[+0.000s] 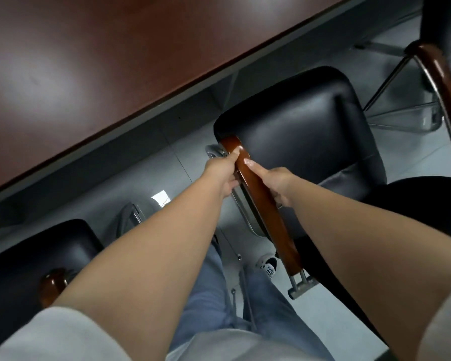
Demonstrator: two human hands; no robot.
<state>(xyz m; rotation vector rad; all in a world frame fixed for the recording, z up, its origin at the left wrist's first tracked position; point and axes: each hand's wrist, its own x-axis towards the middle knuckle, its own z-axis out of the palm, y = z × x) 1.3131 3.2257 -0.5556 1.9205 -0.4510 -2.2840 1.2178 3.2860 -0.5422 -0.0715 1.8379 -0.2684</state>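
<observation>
Recorded brown table point(89, 61) beyond the wooden armrest point(263, 201), edge running diagonally. Recorded black chair seat point(310, 131) directly right of the armrest, front edge near the table edge. Found open grey floor point(188, 157) left of the armrest. Found left hand point(223, 175) clamped round the armrest's front end and right hand point(276, 182) curled over it just behind, both gripping.

Reddish-brown table point(89, 61) upper left; black chair seat point(44, 248) lower left

Glossy brown wooden armrest point(264, 204) on a black chair point(305, 126)
It slants beside the padded seat, mounted on chrome tubing point(241, 209)
</observation>
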